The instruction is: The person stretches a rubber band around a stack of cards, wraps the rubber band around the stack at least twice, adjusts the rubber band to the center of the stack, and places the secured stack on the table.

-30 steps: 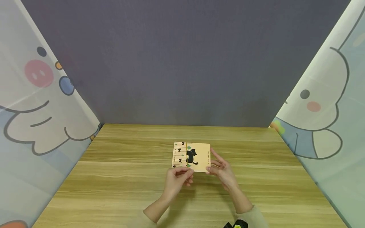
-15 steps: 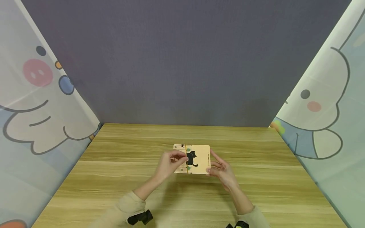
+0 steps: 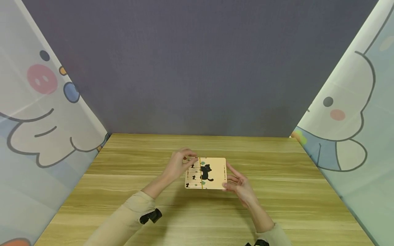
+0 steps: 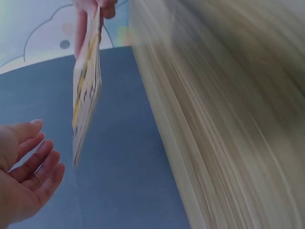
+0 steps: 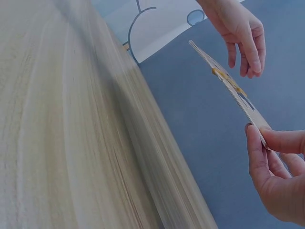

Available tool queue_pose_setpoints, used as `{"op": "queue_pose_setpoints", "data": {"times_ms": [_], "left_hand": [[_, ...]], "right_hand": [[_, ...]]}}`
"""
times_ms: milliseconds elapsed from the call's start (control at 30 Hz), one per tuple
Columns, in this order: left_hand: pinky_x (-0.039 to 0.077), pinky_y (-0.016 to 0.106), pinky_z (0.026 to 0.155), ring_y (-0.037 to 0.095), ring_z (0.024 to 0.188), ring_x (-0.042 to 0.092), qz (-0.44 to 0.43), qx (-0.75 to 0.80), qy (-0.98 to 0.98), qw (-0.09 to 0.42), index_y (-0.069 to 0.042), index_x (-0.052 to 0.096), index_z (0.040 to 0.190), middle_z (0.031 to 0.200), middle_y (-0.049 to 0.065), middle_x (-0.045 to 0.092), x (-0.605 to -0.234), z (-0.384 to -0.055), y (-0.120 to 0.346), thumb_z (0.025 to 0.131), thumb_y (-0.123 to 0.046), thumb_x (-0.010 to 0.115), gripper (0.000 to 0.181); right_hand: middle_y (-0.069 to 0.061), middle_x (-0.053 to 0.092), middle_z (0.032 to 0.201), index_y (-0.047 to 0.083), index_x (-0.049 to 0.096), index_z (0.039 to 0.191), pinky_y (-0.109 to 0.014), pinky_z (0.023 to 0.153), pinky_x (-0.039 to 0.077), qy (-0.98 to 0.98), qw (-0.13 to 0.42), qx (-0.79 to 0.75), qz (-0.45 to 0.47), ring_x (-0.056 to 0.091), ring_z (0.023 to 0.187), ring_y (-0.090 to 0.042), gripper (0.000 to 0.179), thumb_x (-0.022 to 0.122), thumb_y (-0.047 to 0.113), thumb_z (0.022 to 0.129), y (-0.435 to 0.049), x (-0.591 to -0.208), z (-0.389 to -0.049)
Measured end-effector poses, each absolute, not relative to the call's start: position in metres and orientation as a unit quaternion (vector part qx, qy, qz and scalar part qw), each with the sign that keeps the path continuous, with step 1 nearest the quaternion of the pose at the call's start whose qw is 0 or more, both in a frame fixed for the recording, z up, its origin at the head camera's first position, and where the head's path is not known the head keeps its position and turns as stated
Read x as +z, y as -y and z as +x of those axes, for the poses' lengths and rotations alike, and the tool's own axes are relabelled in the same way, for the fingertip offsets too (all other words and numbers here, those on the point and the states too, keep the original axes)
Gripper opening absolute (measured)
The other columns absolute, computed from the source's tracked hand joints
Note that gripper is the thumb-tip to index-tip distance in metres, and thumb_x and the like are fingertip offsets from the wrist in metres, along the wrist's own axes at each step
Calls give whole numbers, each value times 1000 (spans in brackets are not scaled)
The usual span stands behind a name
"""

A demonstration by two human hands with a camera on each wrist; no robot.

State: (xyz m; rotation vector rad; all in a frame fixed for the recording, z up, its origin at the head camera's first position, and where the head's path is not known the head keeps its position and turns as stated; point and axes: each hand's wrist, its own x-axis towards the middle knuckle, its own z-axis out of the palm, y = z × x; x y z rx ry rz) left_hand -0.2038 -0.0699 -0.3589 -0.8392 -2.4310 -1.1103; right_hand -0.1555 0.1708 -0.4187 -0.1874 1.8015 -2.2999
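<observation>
A thin stack of cream cards (image 3: pixel 217 171) with a black cat on its top face is held up above the table. Around it runs a yellow rubber band (image 3: pixel 201 177), left of its middle; the left part shows small cats and lines. My right hand (image 3: pixel 243 189) pinches the right end of the stack, thumb on top and fingers beneath, as the right wrist view also shows. At the stack's far left corner hovers my left hand (image 3: pixel 178 164), fingers loosely bent. Both wrist views show a gap between this left hand (image 5: pixel 240 38) and the cards (image 4: pixel 86 90).
Below the hands lies a wood-grain table (image 3: pixel 123 164), with a dark grey panel (image 3: pixel 197 68) behind its far edge. Printed cartoon curtains stand at the left (image 3: pixel 40 109) and right (image 3: pixel 344 119). Black straps with cameras (image 3: pixel 150 216) sit on the wrists.
My left hand has moved from the stack's near edge, across its banded left part, to the far left corner. The right hand keeps its grip; the stack has shifted slightly toward me.
</observation>
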Motion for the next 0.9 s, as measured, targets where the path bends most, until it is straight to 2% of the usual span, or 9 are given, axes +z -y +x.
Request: {"op": "queue_pose_setpoints", "data": {"times_ms": [100,267,567,800,900], "left_hand": [[51,28,73,18,79,60,-305,-369,860,174,-1,66,89,88,8,64,-360,-210,70,76,-7,69,14],[49,31,81,20,86,59,-312,-346,870,164,-2,66,91,91,8,64,-365,-217,70,77,-12,69,18],[51,21,66,15,77,60,-307,-380,863,128,-4,67,89,86,4,63,-380,-224,71,79,-17,67,16],[51,21,63,9,70,60,-298,-430,847,98,-5,68,87,85,3,65,-385,-225,70,80,-15,66,12],[51,20,58,8,66,59,-292,-457,836,86,-6,68,86,83,3,66,-386,-224,69,80,-14,66,10]], "right_hand": [[-11,56,92,8,23,139,-36,71,53,-610,107,-782,-73,60,73,-15,77,57,-16,74,-172,-420,-155],[-10,57,92,7,23,139,-38,72,52,-609,106,-781,-85,60,73,-15,76,57,-15,75,-173,-422,-155],[-10,58,92,8,23,139,-39,73,52,-606,110,-784,-84,60,73,-15,77,57,-15,74,-173,-422,-155],[-10,60,93,8,23,139,-37,72,52,-599,113,-789,-83,61,73,-15,77,57,-16,75,-172,-420,-154],[-11,60,94,8,22,139,-36,72,52,-598,117,-789,-79,60,73,-16,77,56,-17,75,-171,-420,-153]]}}
